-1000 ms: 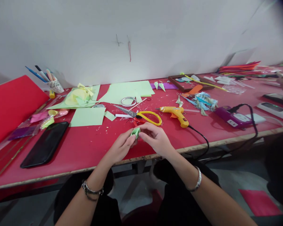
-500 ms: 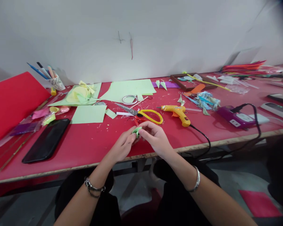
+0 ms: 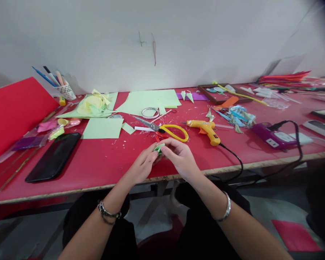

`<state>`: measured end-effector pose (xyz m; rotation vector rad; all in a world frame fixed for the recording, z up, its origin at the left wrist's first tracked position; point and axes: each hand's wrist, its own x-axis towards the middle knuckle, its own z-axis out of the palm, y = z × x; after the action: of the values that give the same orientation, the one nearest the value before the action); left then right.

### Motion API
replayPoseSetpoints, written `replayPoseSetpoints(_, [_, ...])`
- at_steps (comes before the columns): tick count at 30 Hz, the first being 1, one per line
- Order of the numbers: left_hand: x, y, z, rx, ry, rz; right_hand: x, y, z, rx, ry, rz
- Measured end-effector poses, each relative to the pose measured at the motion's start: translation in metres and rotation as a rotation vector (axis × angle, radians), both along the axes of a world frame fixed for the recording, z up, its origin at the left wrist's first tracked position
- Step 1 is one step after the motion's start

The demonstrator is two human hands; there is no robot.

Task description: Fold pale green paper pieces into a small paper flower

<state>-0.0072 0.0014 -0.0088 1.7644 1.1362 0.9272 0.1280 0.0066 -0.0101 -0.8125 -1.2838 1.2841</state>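
Note:
A small piece of folded or curled light green paper is pinched between my two hands, just above the table's front edge. My left hand grips its left side with thumb and fingers. From the right, my right hand holds the other side, its thumb pressed on the paper. My fingers cover most of the piece, so its full shape is hidden. Right behind my hands lie yellow-handled scissors, spread apart, with a red-handled tool partly under them. To the right rests a yellow glue gun.
Light green sheets and a tape roll lie behind. A black phone is at left, near a pen cup. On the right are tassels, a purple power socket and a cable over the table edge.
My view has shifted slightly, so the table items appear a little to the right and higher. Both hands still hold the green paper, which looks turned slightly between my fingers.

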Motion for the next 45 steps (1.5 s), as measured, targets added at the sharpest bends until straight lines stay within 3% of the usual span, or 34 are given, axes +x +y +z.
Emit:
replayPoseSetpoints(8, [0.001, 0.001, 0.004, -0.085, -0.029, 0.012, -0.001, 0.0, 0.0, -0.03, 0.047, 0.05])
replayPoseSetpoints(27, [0.003, 0.0, -0.002, 0.004, -0.103, -0.048, 0.002, 0.0, -0.004, -0.012, -0.017, 0.033])
replayPoseSetpoints(35, [0.002, 0.002, -0.011, 0.164, 0.032, -0.024, 0.0, -0.001, -0.008, 0.171, -0.127, -0.104])
replayPoseSetpoints(45, [0.006, 0.0, -0.002, 0.264, 0.076, -0.106, 0.001, -0.006, -0.005, 0.489, -0.394, -0.334])
